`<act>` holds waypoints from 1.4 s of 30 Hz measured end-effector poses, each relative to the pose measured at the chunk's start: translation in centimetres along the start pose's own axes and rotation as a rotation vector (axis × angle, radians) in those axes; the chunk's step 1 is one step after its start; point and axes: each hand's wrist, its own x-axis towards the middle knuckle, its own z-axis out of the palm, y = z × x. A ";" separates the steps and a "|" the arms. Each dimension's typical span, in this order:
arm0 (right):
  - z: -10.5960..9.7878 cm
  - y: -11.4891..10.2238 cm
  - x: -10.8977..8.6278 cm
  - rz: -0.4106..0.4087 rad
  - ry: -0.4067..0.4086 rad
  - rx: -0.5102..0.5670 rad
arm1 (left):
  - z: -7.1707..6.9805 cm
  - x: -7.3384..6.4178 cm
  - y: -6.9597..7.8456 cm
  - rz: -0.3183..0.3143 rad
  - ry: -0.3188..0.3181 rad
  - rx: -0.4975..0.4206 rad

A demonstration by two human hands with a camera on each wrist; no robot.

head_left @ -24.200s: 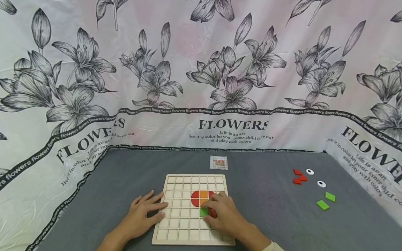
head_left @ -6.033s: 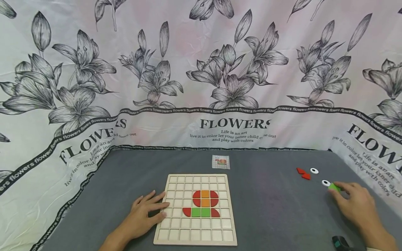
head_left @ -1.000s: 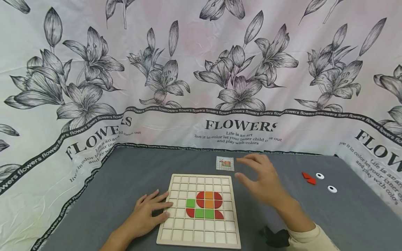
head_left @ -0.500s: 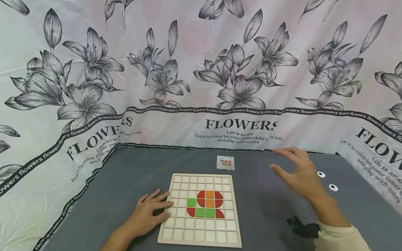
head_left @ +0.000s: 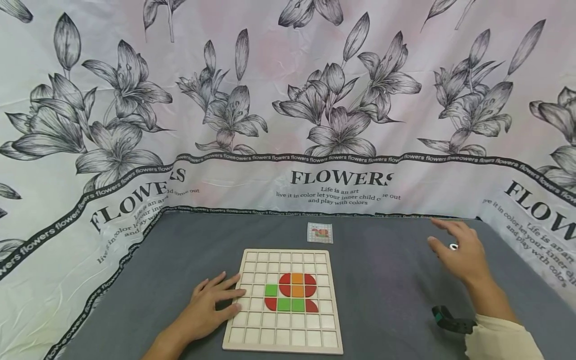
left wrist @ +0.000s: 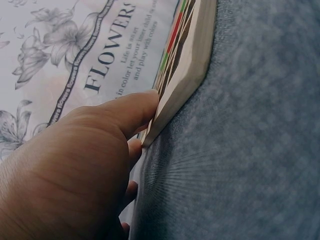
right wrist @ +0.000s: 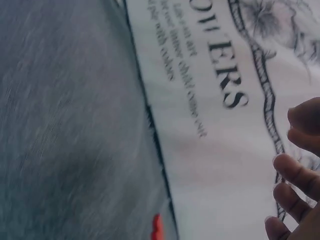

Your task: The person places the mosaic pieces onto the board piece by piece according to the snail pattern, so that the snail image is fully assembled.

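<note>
My left hand [head_left: 208, 306] rests with spread fingers on the left edge of a pale wooden grid board [head_left: 282, 340]; in the left wrist view the thumb [left wrist: 135, 110] touches its rim. On the board lie orange squares [head_left: 297, 284], red rounded pieces [head_left: 310, 284] and green squares [head_left: 291, 304]. Over the right side of the table hovers my right hand [head_left: 465, 257], thumb and fingers apart, nothing between them. A white disc with a dark centre [head_left: 453, 246] shows past the thumb. In the right wrist view a red piece [right wrist: 157, 228] appears at the bottom edge.
A small picture card [head_left: 320, 233] with a coloured grid figure lies behind the board on the grey tabletop [head_left: 373, 290]. A flower-printed curtain [head_left: 342, 185] closes off the back and sides. A dark device [head_left: 452, 320] sits at my right wrist.
My right hand has swung right, from beside the card to above the loose pieces, covering most of them. A green square joined the board since it was pinched earlier. The left hand stays put.
</note>
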 end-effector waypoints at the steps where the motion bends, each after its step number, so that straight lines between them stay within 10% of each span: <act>1: 0.0 0.5 -0.1 0.022 -0.009 -0.015 | 0.0 0.0 0.0 0.000 0.002 0.001; 16: 1.0 6.4 -1.9 0.194 -0.180 -0.206 | 0.1 0.0 -0.1 -0.009 0.009 -0.007; 22: 1.3 6.6 -2.2 0.244 -0.305 -0.276 | 0.1 -0.1 -0.2 0.005 0.021 -0.001; 42: 1.4 6.0 -2.6 0.230 -0.327 -0.340 | 0.2 0.1 -0.3 -0.004 0.015 -0.003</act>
